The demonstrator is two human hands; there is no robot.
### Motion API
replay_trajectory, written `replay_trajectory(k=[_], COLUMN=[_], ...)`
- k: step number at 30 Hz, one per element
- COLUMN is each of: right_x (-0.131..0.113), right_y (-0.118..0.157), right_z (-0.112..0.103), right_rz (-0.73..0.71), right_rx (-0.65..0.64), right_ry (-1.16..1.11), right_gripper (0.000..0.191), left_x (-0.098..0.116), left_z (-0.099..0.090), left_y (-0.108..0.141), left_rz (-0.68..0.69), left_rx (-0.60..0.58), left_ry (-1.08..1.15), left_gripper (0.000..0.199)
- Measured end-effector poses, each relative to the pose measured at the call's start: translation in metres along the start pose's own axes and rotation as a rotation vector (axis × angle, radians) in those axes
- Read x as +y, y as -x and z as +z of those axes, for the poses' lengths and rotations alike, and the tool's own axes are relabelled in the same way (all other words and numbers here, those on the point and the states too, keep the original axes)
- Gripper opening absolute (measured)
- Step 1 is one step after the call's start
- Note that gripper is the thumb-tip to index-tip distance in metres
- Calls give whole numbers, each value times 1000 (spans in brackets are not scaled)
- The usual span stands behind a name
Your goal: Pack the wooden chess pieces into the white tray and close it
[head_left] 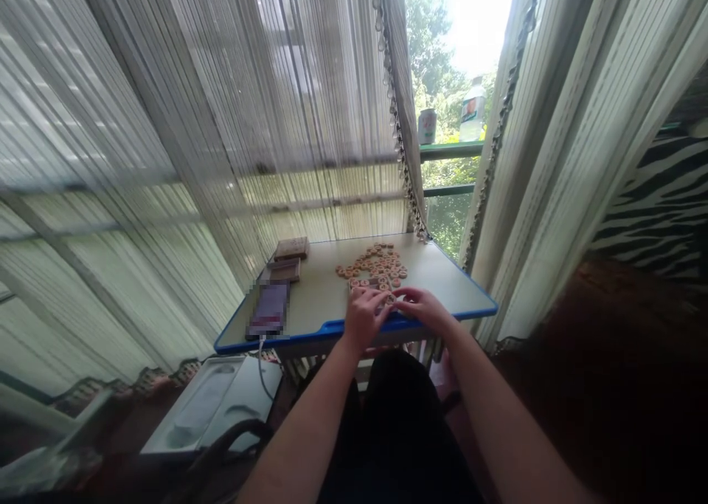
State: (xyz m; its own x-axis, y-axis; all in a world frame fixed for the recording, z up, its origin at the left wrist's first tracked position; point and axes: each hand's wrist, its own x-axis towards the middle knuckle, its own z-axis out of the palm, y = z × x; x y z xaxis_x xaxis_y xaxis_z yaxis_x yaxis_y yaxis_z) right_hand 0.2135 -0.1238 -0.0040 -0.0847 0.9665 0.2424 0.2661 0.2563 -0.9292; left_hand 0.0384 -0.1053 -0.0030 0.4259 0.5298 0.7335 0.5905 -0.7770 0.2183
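Observation:
Near the front edge of the small table, my left hand [365, 314] is closed, with thumb and forefinger at a round wooden Chinese chess piece [390, 299]. My right hand [425, 309] comes in from the other side, its fingers bent and their tips at the same piece. Just beyond my left fingers is a small wooden tray [349, 285], partly covered by that hand, with several round pieces in it. More loose chess pieces [381, 260] lie scattered behind the tray. Their markings are too small to read.
On the table's [315, 297] left side are a wooden box lid [291, 248], an open wooden box [284, 271] and a blurred phone [270, 306] with a white cable [261, 364]. Curtains [310, 120] hang close behind. A can [427, 126] and a bottle [472, 111] stand by the window.

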Motion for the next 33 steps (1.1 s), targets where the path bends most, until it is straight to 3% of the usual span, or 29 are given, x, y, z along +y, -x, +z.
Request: replay_trajectory(k=[7, 14, 24, 33], right_x=[1, 4, 2, 5], right_y=[-3, -9, -5, -7], right_z=[0, 2, 2, 2], right_rz=[36, -93, -81, -91], right_rx=[35, 94, 105, 120], right_ry=[115, 330, 353, 357], right_gripper=[37, 26, 23, 24], left_x=[3, 5, 4, 7], left_z=[-2, -2, 1, 0], left_y=[2, 3, 2, 3], left_rz=[-26, 7, 21, -79], left_rx=[4, -46, -55, 12], left_ry=[-15, -50, -63, -4], left_gripper=[26, 19, 21, 17])
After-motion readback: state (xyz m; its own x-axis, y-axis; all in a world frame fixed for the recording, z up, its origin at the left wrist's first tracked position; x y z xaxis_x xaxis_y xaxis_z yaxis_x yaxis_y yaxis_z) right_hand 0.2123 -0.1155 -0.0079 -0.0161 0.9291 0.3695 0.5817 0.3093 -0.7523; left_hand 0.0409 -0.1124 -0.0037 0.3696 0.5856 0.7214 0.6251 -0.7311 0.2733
